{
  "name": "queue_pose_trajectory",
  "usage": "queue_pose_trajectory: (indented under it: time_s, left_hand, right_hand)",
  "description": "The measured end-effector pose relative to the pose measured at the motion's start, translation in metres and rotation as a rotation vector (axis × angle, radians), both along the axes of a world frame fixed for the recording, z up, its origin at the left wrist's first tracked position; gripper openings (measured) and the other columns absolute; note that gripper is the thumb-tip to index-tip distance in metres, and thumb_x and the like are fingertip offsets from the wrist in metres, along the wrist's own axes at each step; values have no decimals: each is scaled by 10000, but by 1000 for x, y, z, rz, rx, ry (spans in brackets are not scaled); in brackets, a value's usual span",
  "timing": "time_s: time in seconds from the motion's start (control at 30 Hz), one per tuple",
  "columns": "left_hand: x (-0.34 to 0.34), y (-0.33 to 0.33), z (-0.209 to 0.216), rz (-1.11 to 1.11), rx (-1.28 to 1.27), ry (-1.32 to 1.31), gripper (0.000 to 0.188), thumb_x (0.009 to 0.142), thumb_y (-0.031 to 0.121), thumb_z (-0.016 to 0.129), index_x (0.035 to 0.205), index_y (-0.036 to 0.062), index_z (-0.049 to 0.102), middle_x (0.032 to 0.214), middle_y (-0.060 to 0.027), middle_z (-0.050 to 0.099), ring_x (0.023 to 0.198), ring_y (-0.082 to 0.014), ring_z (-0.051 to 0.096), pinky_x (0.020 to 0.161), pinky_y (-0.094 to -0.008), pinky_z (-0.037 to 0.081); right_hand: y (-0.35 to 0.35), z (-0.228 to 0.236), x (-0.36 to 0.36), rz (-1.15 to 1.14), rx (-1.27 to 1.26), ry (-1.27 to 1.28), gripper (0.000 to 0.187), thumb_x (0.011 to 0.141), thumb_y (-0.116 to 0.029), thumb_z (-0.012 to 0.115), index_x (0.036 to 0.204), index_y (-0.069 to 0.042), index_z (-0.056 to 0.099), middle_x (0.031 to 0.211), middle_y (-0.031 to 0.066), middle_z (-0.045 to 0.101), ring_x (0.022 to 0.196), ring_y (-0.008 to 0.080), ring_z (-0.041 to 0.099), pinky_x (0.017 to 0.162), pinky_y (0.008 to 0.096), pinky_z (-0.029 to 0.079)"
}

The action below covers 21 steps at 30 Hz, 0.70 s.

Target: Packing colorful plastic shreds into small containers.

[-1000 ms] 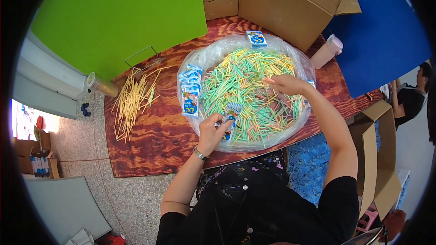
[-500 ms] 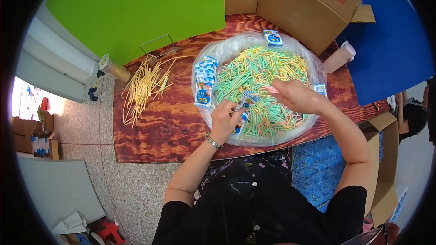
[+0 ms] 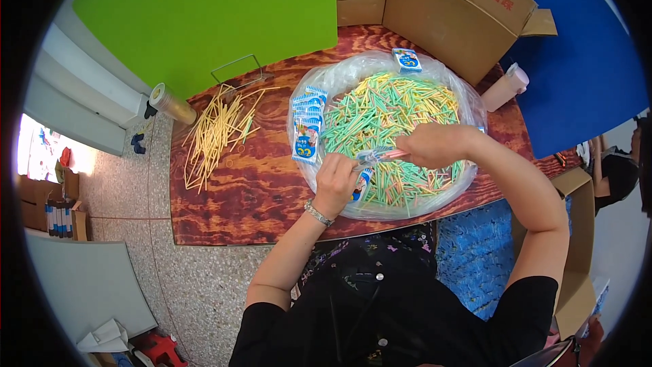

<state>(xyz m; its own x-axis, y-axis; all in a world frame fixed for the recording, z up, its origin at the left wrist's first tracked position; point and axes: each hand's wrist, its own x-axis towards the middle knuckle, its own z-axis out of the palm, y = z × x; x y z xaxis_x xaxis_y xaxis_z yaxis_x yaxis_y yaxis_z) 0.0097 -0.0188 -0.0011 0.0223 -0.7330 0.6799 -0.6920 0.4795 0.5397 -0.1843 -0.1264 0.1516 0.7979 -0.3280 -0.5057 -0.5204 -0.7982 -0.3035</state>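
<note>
Since the preceding frame, my right hand (image 3: 438, 146) has shifted toward my left hand (image 3: 335, 182), bringing the pink sticks (image 3: 395, 154) up to the blue-and-white packet (image 3: 370, 157).

Left grip: narrow, holding one packet between thumb and fingers, its free end directed to the right. Right grip: narrow, pinching a small bundle of pink sticks; its exact count cannot be told. The bundle meets the end of the packet; whether the tips are inside cannot be told.

Both hands work above one clear plastic bag (image 3: 353, 61), which lies between the far and near edges of the worktop (image 3: 238, 211). Contents: one heap of green, yellow and pink sticks (image 3: 380, 109), too many to count.

Other packets, by place: one overlapping row (image 3: 307, 126) on the bag's left rim, at least four pieces; one single packet (image 3: 407, 60) on the far rim; one lower packet (image 3: 361, 185) just beside my left fingers, partly covered.

Toward the worktop's left edge: one loose pile of yellow sticks (image 3: 221, 126). Near the far left corner: one canister (image 3: 170, 103) and one wire stand (image 3: 233, 62). Near the far right corner: one pink bottle (image 3: 504, 88).
</note>
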Motion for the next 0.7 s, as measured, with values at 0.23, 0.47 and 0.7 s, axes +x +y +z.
queue_pose_trajectory:
  time_s: [0.23,0.47,0.7]
  left_hand:
    - [-1,-1,-1,-86,65,108,193,749,-43,689,930,13,655,823,-117,616,718,-232,613,617,-310,479]
    - [8,1,-3,-202,351,519,83,869,-10,621,941,-23,659,824,-69,636,730,-124,621,643,-255,484]
    - [20,-4,-25,-241,254,695,243,971,145,548,1127,-21,634,1000,-119,660,807,-154,663,678,-258,514]
  right_hand:
    - [3,17,23,134,-155,-64,369,827,-257,702,1003,25,542,770,232,641,796,417,637,693,485,487]
    - [3,18,5,-101,-42,-441,541,793,-280,743,1242,-67,529,951,170,637,802,341,650,726,430,515]
    - [17,-62,36,-216,-198,-854,484,814,-46,682,1271,-105,534,902,149,684,769,298,676,658,379,536]
